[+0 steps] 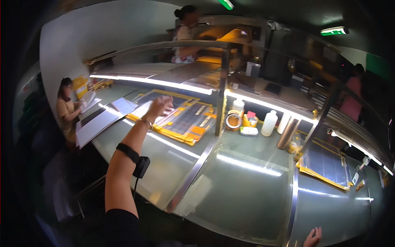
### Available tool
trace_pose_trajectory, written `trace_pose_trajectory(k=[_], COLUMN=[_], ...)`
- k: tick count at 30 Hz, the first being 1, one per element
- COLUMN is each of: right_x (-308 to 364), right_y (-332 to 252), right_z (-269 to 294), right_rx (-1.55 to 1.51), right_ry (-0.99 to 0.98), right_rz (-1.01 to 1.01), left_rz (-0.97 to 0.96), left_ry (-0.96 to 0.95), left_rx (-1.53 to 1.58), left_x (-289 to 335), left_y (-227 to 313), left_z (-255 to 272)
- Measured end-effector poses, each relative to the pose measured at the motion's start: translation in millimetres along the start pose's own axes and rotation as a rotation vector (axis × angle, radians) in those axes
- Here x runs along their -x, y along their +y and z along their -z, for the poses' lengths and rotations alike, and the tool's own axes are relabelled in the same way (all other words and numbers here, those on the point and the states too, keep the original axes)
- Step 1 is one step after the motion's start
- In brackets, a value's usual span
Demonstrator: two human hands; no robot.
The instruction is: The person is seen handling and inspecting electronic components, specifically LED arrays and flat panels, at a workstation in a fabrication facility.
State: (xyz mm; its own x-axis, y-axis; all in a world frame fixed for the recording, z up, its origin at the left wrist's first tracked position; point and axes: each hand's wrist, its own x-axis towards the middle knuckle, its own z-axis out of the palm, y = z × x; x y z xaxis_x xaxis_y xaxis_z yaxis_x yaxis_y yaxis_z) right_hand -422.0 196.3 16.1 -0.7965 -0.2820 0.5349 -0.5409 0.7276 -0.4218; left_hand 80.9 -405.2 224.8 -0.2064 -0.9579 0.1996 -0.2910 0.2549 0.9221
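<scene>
Sheets (190, 117), dark and bordered in yellow tape, lie near the tabletop's (242, 199) far edge beneath the outstretched left hand (159, 109), its grip lost to blur; the right hand (313, 238), loosely uncurled and empty, hangs by the near edge.

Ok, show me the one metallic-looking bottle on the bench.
The coppery bottle, just right of the white bottles, which lack its metallic sheen.
</scene>
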Motion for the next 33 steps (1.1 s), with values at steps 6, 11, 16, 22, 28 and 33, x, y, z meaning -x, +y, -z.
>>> trace_pose_trajectory(k=[6,11,16,22,28,33], right_x=[-2.2,-4.7,-1.8,-7.3,-11.4,-15.0], right_y=[-5.1,-8.8,42.4,24.7,39.5,-11.2], right_z=[-5.9,-8.8,-37.8,-19.1,-26.6,-13.4], right_rx=[-0.026,-0.012,-0.002,-0.065,-0.037,-0.332], right_ry=[-0.028,-0.045,-0.020,-0.101,-0.039,-0.074], right_rz=[0.017,-0.023,0.134,-0.027,0.001,0.114], left_rz=[0.061,0.056,-0.151,-0.017,0.011,0.144], left_ry=[0.307,0.497,0.326,0.298,0.380,0.111], left_rx=[0.736,0.817,0.983,1.036,0.895,0.907], left_x=[-74.8,-97.2,-19.0,228.3,429.8,418.9], left_y=[23.1,5.3,-46.7,-126.0,-114.0,-56.9], left_z=[-14.6,-16.7,16.1,79.2,108.2,41.7])
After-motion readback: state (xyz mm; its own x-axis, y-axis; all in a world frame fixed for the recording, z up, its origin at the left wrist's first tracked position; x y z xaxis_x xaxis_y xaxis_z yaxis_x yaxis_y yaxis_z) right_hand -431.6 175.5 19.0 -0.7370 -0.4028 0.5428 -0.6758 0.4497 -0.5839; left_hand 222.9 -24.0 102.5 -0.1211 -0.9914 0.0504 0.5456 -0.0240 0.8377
